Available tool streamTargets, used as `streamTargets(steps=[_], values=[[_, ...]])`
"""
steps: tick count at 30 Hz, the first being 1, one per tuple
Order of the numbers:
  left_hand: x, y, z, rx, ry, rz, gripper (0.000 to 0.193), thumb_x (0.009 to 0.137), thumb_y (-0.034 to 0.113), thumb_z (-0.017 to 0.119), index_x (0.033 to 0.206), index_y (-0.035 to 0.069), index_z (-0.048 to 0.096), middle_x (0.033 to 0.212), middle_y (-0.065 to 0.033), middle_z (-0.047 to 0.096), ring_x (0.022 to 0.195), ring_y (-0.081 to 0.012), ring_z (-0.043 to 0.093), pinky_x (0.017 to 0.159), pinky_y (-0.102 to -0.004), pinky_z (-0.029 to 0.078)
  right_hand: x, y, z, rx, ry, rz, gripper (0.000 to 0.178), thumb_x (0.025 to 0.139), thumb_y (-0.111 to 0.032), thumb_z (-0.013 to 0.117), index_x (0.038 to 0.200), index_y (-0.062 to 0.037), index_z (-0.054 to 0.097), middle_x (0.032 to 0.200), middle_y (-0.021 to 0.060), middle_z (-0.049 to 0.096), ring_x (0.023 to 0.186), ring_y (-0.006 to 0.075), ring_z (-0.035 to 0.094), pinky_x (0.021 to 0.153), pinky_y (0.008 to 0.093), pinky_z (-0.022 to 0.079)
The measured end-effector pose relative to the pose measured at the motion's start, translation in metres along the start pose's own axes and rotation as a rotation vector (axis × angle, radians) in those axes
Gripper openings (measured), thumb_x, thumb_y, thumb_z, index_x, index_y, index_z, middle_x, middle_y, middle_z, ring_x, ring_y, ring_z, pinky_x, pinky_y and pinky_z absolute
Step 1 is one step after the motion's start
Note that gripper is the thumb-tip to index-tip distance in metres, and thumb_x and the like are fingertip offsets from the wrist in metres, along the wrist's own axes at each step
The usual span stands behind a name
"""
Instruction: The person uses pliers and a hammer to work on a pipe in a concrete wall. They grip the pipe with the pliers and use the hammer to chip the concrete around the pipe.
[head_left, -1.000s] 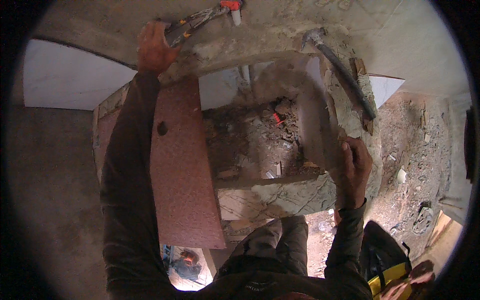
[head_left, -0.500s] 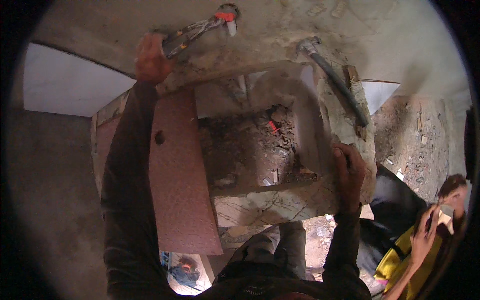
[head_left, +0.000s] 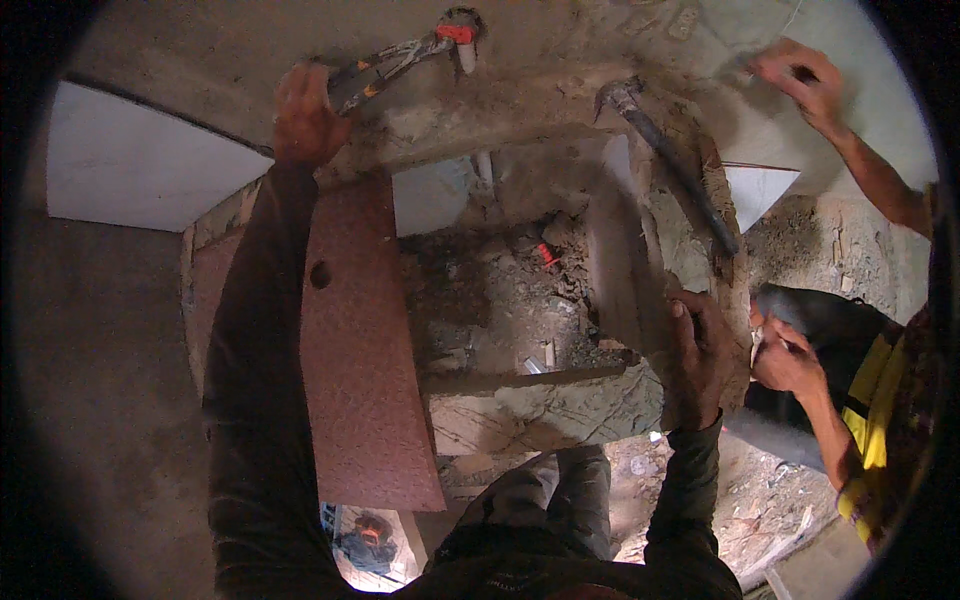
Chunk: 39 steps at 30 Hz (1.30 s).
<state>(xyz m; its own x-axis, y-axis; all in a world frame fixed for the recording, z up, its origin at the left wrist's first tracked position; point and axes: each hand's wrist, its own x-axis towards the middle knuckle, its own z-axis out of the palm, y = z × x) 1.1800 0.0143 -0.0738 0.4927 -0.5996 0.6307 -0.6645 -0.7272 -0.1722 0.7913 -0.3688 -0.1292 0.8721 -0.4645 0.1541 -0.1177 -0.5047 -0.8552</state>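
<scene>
At the upper left my left hand [head_left: 308, 120] is closed on the handle ends of long-handled pliers [head_left: 385, 70]. The far end of the pliers meets an orange fitting [head_left: 457, 34] with a pale stub at the wall. My right hand [head_left: 703, 350] has its fingers bent over the right edge of a rough concrete counter frame [head_left: 545, 408], gripping it. A claw hammer [head_left: 675, 168] with a dark handle lies on the frame's right side, beyond that hand. Under my left forearm, a reddish speckled slab [head_left: 362, 370] with a small round hole covers the frame's left part.
Through the frame's opening, rubble [head_left: 500, 310] and a small red object [head_left: 547, 254] show below. White panels stand at the left [head_left: 150, 155] and right [head_left: 758, 190]. A co-worker's raised hand [head_left: 808, 80] and lower hand [head_left: 790, 362] are close on the right.
The co-worker at the right has moved nearer, one hand now raised near the wall and the other beside the frame. My hands, the pliers and the hammer stay almost in place.
</scene>
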Motion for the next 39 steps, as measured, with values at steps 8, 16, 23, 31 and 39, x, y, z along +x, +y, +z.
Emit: streamTargets(steps=[8,16,23,31,39], values=[[-0.003,-0.008,0.003,0.049,0.039,0.03,0.047,0.078,0.027,0.084,0.113,0.004,0.062,0.106,-0.0209,0.062,0.101,-0.0454,0.06,0.089,-0.0546,0.047,0.003,0.003,-0.001,0.025,-0.021,-0.03,0.015,0.101,-0.014,0.062,0.104,-0.0012,0.068,0.09,0.013,0.065,0.079,0.0243,0.062,0.072,0.036,0.048],[-0.001,-0.002,0.001,-0.03,0.01,0.01,0.051,0.075,0.024,0.086,0.115,0.003,0.062,0.11,-0.022,0.063,0.103,-0.0455,0.06,0.09,-0.0538,0.048,0.001,0.012,0.001,0.041,-0.015,-0.004,0.017,0.1,-0.016,0.065,0.107,-0.0016,0.07,0.088,0.0098,0.065,0.078,0.0208,0.062,0.071,0.0334,0.048],[-0.004,-0.008,0.005,0.007,-0.026,-0.029,0.063,0.069,0.026,0.089,0.122,0.006,0.061,0.117,-0.0191,0.06,0.112,-0.0436,0.058,0.097,-0.0539,0.046,0.003,0.018,0.001,-0.005,-0.012,-0.106,0.014,0.099,-0.011,0.065,0.107,-0.0013,0.071,0.09,0.0101,0.067,0.079,0.0204,0.063,0.071,0.0331,0.049],[-0.008,-0.013,0.008,-0.013,0.001,-0.006,0.066,0.07,0.029,0.088,0.125,0.005,0.06,0.119,-0.0209,0.06,0.111,-0.0454,0.058,0.097,-0.0555,0.045,0.001,0.015,0.001,-0.024,-0.011,-0.052,0.014,0.1,-0.013,0.064,0.106,-0.0016,0.071,0.09,0.0117,0.069,0.082,0.0243,0.066,0.073,0.0354,0.051],[-0.005,-0.006,0.004,-0.002,-0.009,-0.035,0.062,0.071,0.026,0.086,0.123,0.006,0.06,0.118,-0.0198,0.06,0.111,-0.0453,0.058,0.096,-0.0545,0.046,0.0,0.013,0.004,-0.016,0.036,-0.105,0.016,0.099,-0.013,0.065,0.107,-0.0009,0.071,0.09,0.0119,0.068,0.079,0.025,0.065,0.072,0.0361,0.05]])
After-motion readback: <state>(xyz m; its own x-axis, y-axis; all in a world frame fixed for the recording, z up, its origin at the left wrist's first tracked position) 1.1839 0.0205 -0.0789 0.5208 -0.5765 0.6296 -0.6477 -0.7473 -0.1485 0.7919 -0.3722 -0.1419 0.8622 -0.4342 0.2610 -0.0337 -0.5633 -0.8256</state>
